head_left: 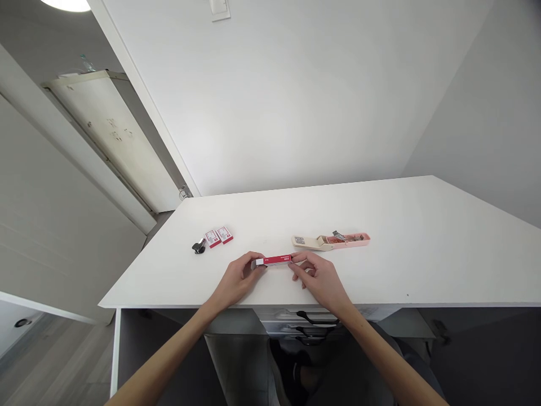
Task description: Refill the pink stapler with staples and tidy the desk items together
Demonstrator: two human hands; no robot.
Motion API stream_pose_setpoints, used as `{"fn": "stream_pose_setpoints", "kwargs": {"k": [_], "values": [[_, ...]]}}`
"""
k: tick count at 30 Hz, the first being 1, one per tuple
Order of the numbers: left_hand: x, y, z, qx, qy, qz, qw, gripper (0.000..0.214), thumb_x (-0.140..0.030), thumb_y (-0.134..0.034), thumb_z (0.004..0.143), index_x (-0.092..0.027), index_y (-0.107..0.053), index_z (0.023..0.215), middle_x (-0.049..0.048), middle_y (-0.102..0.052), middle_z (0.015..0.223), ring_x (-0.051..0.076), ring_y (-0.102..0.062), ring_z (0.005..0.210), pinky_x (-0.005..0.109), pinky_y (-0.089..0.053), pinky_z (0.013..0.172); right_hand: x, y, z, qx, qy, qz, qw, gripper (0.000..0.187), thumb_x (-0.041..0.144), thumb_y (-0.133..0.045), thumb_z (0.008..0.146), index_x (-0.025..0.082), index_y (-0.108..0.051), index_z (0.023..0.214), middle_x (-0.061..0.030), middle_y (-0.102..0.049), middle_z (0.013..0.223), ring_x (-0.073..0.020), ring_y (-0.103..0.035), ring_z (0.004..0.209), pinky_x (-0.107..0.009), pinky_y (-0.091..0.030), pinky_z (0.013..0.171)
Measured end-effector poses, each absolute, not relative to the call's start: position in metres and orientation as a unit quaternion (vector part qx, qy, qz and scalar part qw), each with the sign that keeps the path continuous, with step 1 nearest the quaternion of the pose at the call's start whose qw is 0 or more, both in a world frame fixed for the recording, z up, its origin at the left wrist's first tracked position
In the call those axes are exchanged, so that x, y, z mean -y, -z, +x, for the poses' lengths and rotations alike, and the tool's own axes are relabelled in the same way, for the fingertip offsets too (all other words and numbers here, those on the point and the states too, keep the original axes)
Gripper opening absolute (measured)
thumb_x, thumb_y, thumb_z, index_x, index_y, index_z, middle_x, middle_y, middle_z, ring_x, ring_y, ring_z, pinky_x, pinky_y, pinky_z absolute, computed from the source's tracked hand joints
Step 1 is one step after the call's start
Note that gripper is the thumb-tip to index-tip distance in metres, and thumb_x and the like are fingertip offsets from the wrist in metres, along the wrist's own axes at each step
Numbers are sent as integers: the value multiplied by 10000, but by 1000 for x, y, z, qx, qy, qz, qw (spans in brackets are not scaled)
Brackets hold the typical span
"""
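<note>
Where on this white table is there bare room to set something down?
Bare: the table right of the open stapler, and the strip behind it toward the wall. Crowded: the front middle, where both hands hold a red box, with two small boxes left.

Count on the desk [422, 237]: one long red-and-white box [275, 260], held at its ends between two hands, left hand [242, 277] and right hand [318, 277]. Two small red-and-white boxes [218, 237] lying side by side. One small black object [198, 246] just beside them; kind not discernible. One opened stapler [332, 241], cream and pink. Desks: one.
</note>
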State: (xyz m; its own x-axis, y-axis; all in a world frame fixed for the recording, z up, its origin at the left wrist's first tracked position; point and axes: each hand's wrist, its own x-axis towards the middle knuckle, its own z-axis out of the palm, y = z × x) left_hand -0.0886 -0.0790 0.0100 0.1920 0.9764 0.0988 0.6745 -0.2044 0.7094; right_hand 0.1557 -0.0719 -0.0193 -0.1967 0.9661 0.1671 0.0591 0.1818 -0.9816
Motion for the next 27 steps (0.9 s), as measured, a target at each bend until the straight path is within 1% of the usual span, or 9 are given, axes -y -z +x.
{"fn": "stream_pose_setpoints", "kwargs": {"k": [4, 7, 12, 14, 18, 20, 22, 25, 27], "values": [[78, -9, -89, -574, -276, 726, 261, 331, -465, -618, 969, -246, -665, 1213, -34, -556, 787, 138, -476, 696, 268, -387, 658, 71, 20, 156, 600, -483, -427, 474, 301, 512, -672, 926, 212, -689, 945, -99, -757, 1064, -175, -691, 691, -289, -558, 504], [78, -9, -89, -573, -273, 729, 257, 349, -483, -628, 965, -253, -667, 1224, -16, -635, 852, 156, -535, 748, 278, -432, 702, 70, 20, 156, 595, -487, -431, 472, 309, 520, -674, 922, 212, -691, 946, -82, -755, 932, -186, -684, 693, -290, -556, 514], [79, -15, -87, -552, -280, 741, 262, 394, -491, -676, 941, -250, -668, 1252, 34, -732, 1100, 216, -646, 992, 330, -496, 913, 70, 18, 158, 577, -503, -440, 470, 366, 575, -690, 908, 212, -703, 960, -49, -727, 760, -189, -663, 658, -296, -549, 545], [81, -18, -87, -540, -284, 742, 277, 388, -504, -626, 974, -241, -669, 1255, 53, -738, 1144, 233, -656, 1056, 350, -497, 971, 70, 18, 159, 568, -510, -445, 468, 386, 595, -692, 904, 214, -703, 970, -36, -719, 721, -182, -645, 630, -299, -549, 567], [82, -21, -89, -512, -301, 738, 319, 403, -498, -412, 1072, -214, -674, 1182, 69, -742, 1156, 228, -665, 1087, 353, -500, 998, 70, 20, 161, 562, -515, -456, 460, 404, 616, -684, 908, 219, -690, 983, -29, -729, 722, -163, -609, 578, -307, -547, 591], [83, -21, -89, -523, -306, 729, 318, 404, -505, -402, 1073, -207, -674, 1093, 55, -744, 1082, 215, -666, 1020, 337, -507, 956, 70, 21, 161, 569, -518, -452, 452, 399, 615, -679, 914, 220, -671, 973, -30, -723, 718, -170, -626, 593, -306, -546, 591], [83, -21, -89, -539, -306, 718, 315, 394, -521, -431, 1059, -207, -666, 1017, 38, -739, 997, 203, -657, 946, 322, -511, 911, 69, 22, 160, 574, -520, -439, 455, 398, 607, -684, 915, 221, -642, 1005, -47, -738, 800, -184, -667, 642, -303, -543, 577], [83, -21, -87, -542, -306, 712, 325, 388, -535, -459, 1043, -211, -664, 980, 33, -739, 961, 200, -654, 919, 318, -510, 890, 69, 21, 158, 578, -520, -419, 469, 487, 582, -696, 916, 239, -584, 1242, -68, -747, 1006, -191, -708, 687, -303, -539, 557], [82, -20, -87, -538, -306, 711, 335, 379, -534, -481, 1034, -211, -672, 977, 32, -744, 957, 200, -656, 917, 317, -508, 882, 70, 19, 158, 596, -516, -407, 461, 560, 555, -682, 934, 263, -537, 1389, -59, -742, 1045, -179, -707, 676, -305, -538, 570]]}}
